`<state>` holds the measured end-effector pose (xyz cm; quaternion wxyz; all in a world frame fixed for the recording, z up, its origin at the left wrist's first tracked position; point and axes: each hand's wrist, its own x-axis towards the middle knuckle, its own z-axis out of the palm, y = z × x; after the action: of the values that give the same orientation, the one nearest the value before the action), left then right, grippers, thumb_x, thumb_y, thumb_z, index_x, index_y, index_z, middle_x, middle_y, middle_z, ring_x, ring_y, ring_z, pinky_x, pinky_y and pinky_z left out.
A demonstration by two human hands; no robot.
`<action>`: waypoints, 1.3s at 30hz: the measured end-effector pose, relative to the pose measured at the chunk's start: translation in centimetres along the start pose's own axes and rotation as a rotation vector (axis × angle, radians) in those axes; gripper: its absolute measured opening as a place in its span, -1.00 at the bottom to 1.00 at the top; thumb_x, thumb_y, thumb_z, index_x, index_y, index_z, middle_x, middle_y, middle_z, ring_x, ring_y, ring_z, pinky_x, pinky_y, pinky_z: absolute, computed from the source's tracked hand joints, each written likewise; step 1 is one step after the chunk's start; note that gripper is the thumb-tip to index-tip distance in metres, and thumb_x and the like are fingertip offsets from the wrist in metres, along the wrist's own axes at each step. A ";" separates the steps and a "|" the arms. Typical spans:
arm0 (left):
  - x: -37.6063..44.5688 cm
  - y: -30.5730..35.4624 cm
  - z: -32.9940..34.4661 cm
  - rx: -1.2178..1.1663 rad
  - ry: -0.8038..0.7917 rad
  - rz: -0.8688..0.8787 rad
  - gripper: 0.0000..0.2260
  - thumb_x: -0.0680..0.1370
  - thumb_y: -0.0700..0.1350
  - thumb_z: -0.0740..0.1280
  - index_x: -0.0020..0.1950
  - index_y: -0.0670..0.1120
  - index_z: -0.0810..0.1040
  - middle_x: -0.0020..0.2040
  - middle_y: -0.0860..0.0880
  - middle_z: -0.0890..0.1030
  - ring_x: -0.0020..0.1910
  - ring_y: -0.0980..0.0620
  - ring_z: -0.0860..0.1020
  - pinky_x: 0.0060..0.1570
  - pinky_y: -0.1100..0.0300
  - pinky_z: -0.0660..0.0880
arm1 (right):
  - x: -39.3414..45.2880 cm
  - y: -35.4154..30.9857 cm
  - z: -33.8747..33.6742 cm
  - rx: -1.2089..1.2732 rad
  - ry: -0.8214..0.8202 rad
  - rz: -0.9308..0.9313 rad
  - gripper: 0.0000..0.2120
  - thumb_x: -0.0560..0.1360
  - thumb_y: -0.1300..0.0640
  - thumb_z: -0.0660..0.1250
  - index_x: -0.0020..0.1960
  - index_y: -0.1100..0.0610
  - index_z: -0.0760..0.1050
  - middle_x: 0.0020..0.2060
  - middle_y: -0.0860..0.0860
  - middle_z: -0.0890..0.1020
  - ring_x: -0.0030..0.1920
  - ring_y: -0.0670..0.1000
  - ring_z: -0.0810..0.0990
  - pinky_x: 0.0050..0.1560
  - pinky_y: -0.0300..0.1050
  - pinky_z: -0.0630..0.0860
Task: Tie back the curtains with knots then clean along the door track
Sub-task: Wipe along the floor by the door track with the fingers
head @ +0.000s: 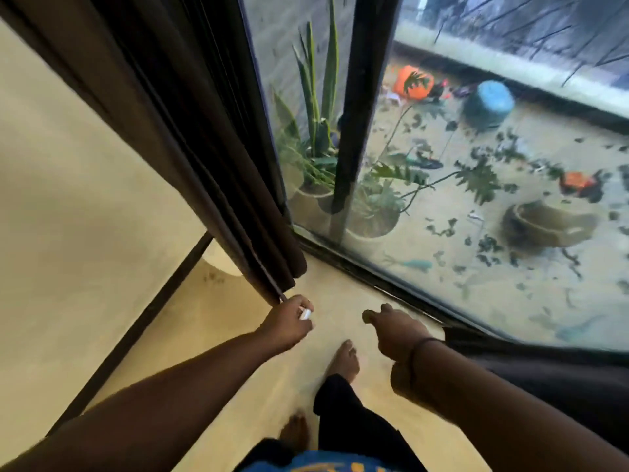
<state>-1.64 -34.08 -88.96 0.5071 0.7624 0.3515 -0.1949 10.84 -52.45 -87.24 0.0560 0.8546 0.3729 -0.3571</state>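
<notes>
I'm looking down at my two bare arms stretched toward a sliding glass door. My left hand (285,322) pinches the bottom edge of the dark brown curtain (190,137), which hangs gathered in folds at the left side of the door, its hem just above the cream floor (211,332). A small white object (305,314) shows between the fingers of that hand; I cannot tell what it is. My right hand (396,332) is near the door track (384,284), its fingers loosely curled and holding nothing, with a thin dark band (420,345) at the wrist. The track runs as a dark strip along the foot of the glass. A second mass of dark curtain (544,373) lies bunched at the lower right, beside my right forearm. Through the glass I see potted plants (316,137), an orange pot (412,82), a blue pot (490,101) and scattered leaves. My bare feet (345,359) stand on the floor below.
</notes>
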 end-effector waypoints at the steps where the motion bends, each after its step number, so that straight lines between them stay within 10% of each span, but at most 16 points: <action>1: -1.4 0.8 0.3 -0.017 -0.004 0.024 -0.85 0.47 -0.22 0.34 -0.05 -0.01 0.47 -0.25 -0.05 0.54 -0.32 -0.05 0.52 -0.33 0.12 0.47 | -1.8 0.1 -0.1 0.018 0.033 0.032 -0.56 0.52 0.24 0.12 0.35 -0.06 0.31 0.18 0.08 0.44 0.13 0.13 0.53 -0.03 -0.05 0.50; 16: -23.2 4.9 17.5 0.336 -0.316 0.444 -0.73 0.46 -0.27 0.30 -0.17 0.13 0.42 -0.31 0.06 0.50 -0.46 0.26 0.44 -0.36 0.31 0.38 | -35.1 6.7 10.3 0.392 0.345 0.261 -0.59 0.44 0.28 0.14 0.23 0.04 0.47 0.17 0.08 0.55 0.21 0.12 0.49 0.13 -0.14 0.40; 30: -49.5 17.3 64.9 0.752 -0.779 1.129 -0.82 0.54 -0.11 0.31 0.14 -0.02 0.50 -0.05 0.06 0.54 -0.18 0.19 0.46 -0.29 0.49 0.28 | -78.6 25.4 39.6 0.730 0.581 0.979 -0.58 0.49 0.28 0.15 0.30 0.01 0.41 0.21 0.10 0.51 0.24 0.13 0.46 0.16 -0.09 0.41; 39: -59.2 18.1 87.6 0.794 -1.144 0.999 -0.85 0.48 -0.15 0.39 -0.04 0.07 0.49 -0.22 0.06 0.49 -0.33 0.11 0.48 -0.30 0.26 0.48 | -92.4 32.4 53.9 0.973 0.578 1.277 -0.60 0.45 0.26 0.21 0.22 -0.07 0.44 0.18 0.05 0.53 0.18 0.11 0.51 0.12 -0.04 0.48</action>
<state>-23.23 -138.14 -74.62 0.3282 0.7334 -0.4299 -0.4117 -40.98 -150.30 -72.35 -0.2241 0.8875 -0.3755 -0.1453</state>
